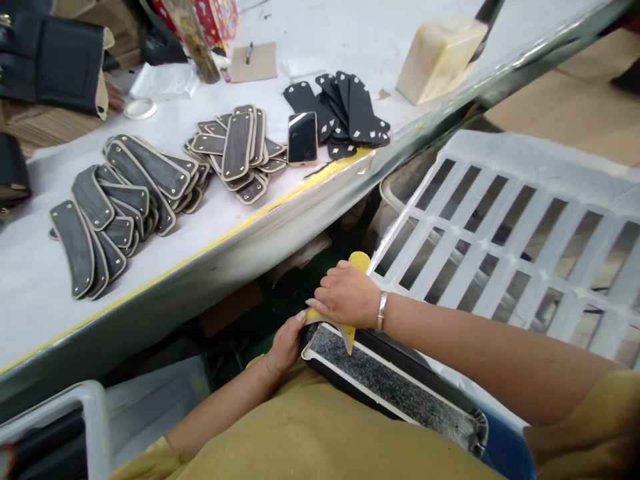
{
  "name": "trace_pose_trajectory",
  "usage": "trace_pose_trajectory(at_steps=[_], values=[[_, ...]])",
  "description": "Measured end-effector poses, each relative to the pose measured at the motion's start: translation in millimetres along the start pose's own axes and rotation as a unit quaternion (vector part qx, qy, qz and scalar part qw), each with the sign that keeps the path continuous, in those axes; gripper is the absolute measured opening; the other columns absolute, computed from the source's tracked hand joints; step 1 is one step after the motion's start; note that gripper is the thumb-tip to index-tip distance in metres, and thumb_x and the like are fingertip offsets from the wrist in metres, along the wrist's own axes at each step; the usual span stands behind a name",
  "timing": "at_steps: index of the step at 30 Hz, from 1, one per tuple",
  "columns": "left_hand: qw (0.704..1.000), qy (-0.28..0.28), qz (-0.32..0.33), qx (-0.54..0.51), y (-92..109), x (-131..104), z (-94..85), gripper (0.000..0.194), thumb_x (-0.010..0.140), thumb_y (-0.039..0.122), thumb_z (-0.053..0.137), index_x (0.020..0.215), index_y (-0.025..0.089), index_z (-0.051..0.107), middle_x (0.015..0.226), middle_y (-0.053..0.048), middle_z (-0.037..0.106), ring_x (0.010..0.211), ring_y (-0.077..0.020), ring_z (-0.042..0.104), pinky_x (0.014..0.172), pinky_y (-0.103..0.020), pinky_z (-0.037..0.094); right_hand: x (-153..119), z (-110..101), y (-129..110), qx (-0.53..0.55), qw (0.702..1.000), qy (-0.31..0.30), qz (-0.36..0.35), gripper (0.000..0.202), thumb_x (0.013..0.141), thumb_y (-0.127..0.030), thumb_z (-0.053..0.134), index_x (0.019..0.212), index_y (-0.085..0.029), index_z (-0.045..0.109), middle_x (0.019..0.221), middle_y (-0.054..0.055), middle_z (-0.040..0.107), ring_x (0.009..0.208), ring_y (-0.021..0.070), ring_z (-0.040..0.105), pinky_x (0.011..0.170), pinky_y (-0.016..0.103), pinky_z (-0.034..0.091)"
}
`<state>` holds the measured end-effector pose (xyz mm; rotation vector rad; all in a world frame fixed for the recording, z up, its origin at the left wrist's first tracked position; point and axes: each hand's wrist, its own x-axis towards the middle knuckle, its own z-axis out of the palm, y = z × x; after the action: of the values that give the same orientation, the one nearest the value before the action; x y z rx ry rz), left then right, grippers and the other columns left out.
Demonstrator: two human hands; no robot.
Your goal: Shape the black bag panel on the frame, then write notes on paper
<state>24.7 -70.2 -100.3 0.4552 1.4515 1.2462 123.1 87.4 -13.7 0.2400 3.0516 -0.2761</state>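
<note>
A long dark piece (395,390) with a speckled grey strip and white edging lies across my lap. My right hand (350,293), a metal bracelet at its wrist, is closed round a yellow tool (359,261); its handle shows above the fingers and a pointed yellow end below them, over the piece's near end. My left hand (287,343) is closed at the left end of the dark piece, thumb raised beside a pale edge under my right hand. Part of its fingers is hidden behind the piece.
On the white table (200,227) lie piles of grey straps (145,180), black pieces (357,110), a phone (303,139) and a cream block (435,57). A slatted white rack (510,257) stands at right, a bin (97,427) at lower left. Another person's hand (115,97) shows at upper left.
</note>
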Motion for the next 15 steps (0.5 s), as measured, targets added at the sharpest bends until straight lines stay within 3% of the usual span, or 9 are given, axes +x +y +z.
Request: trace_pose_trajectory(at_steps=[8,15], values=[[0.994,-0.045,0.061,0.077,9.1,5.7,0.7,0.045,0.081,0.049,0.044,0.100,0.016,0.068,0.110,-0.007,0.066,0.110,-0.0281,0.053,0.103,-0.040,0.034,-18.2,6.0,-9.2,0.037,0.995,0.013,0.094,0.047,0.095,-0.040,0.033,0.068,-0.016,0.062,0.066,0.006,0.060,0.068,0.0164,0.048,0.064,0.034,0.018],[0.975,-0.180,0.118,0.061,28.6,9.9,5.1,0.040,0.091,0.040,0.031,0.105,0.017,0.061,0.109,-0.005,0.063,0.105,-0.0233,0.053,0.096,-0.033,0.037,-29.7,0.3,-27.2,0.015,0.985,-0.004,0.171,0.044,0.096,-0.039,0.032,0.073,-0.017,0.062,0.069,0.007,0.060,0.069,0.0179,0.050,0.064,0.034,0.021]])
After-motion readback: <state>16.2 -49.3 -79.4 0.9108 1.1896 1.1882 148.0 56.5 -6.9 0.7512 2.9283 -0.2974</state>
